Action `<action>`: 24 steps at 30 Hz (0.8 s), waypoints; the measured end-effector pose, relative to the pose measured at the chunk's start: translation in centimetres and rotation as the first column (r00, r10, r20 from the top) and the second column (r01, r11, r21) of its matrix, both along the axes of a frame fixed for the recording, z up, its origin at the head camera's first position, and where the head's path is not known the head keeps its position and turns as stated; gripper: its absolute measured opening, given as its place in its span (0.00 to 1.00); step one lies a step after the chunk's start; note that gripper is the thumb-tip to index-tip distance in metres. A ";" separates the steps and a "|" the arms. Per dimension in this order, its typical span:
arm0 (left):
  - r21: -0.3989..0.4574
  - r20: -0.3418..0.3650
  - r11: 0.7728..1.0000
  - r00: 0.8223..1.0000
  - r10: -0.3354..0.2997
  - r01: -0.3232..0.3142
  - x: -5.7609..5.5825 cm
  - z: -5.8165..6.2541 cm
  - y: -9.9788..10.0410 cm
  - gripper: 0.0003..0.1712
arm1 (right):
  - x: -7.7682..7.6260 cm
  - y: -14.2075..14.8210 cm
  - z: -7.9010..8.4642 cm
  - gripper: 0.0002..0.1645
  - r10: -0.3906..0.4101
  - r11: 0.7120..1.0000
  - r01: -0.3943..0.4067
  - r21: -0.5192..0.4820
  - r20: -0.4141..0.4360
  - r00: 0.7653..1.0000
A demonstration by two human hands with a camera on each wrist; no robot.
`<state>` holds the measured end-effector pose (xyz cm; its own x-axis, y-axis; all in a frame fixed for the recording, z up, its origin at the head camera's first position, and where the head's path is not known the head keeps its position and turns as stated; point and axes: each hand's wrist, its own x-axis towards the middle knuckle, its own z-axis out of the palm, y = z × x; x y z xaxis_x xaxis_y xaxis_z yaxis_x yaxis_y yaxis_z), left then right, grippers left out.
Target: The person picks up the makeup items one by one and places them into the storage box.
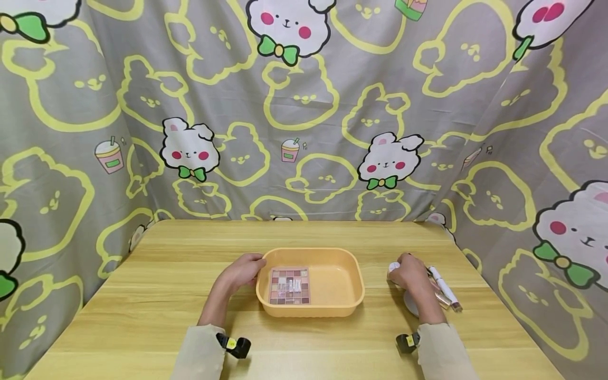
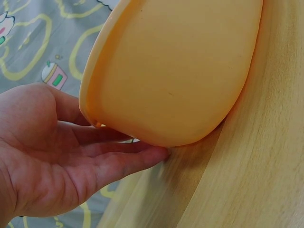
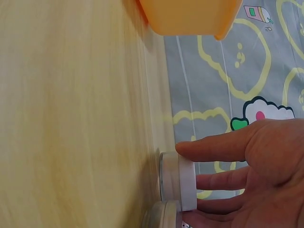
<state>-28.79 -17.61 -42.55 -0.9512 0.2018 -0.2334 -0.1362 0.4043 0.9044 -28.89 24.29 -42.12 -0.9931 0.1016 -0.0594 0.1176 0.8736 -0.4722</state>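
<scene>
An orange plastic basin (image 1: 334, 285) stands on the wooden table, with an eyeshadow palette (image 1: 290, 286) lying flat in its left part. My left hand (image 1: 244, 270) grips the basin's left end; in the left wrist view its fingers (image 2: 128, 159) bend against the outer wall under the rim. Off to the right of the basin, my right hand (image 1: 410, 272) holds a small round jar with a white lid (image 3: 186, 183) between thumb and fingers. The jar is upright and close to the tabletop. A second round container (image 3: 164, 216) touches it, partly cut off by the frame.
Beside my right hand lie a white tube with a dark end (image 1: 445, 287) and a gold-coloured item (image 1: 443, 301), partly hidden by the forearm. A pale round item (image 1: 410, 303) shows under the wrist. A grey patterned curtain (image 1: 304, 132) surrounds the table's back and sides.
</scene>
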 end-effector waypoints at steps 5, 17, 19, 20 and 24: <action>0.017 0.005 1.000 1.000 -0.014 0.014 0.1 0.1 0.1 0.30 | 0.0 0.0 0.0 0.36 0.010 1.000 -0.009 -0.010 0.023 1.000; 0.024 -0.001 1.000 1.000 -0.007 0.007 0.1 0.1 0.1 0.29 | -0.1 0.0 0.1 0.35 0.006 1.000 -0.006 -0.012 0.032 0.999; 0.024 0.001 1.000 1.000 0.001 -0.001 0.1 0.1 0.1 0.29 | -0.2 0.0 0.0 0.34 0.004 1.000 -0.004 -0.007 0.027 1.000; 0.021 0.000 1.000 1.000 -0.003 0.003 0.1 0.1 0.1 0.30 | -0.2 0.0 0.0 0.35 0.004 1.000 -0.004 -0.010 0.028 1.000; 0.020 0.010 1.000 1.000 0.006 -0.006 0.1 0.1 0.1 0.30 | -0.2 -0.1 0.0 0.35 0.003 1.000 -0.003 -0.014 0.034 0.999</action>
<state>-28.72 -17.49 -42.43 -0.9501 0.2012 -0.2383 -0.1470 0.3850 0.9111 -29.11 24.22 -42.15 -0.9908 0.0973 -0.0944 0.1309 0.8674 -0.4801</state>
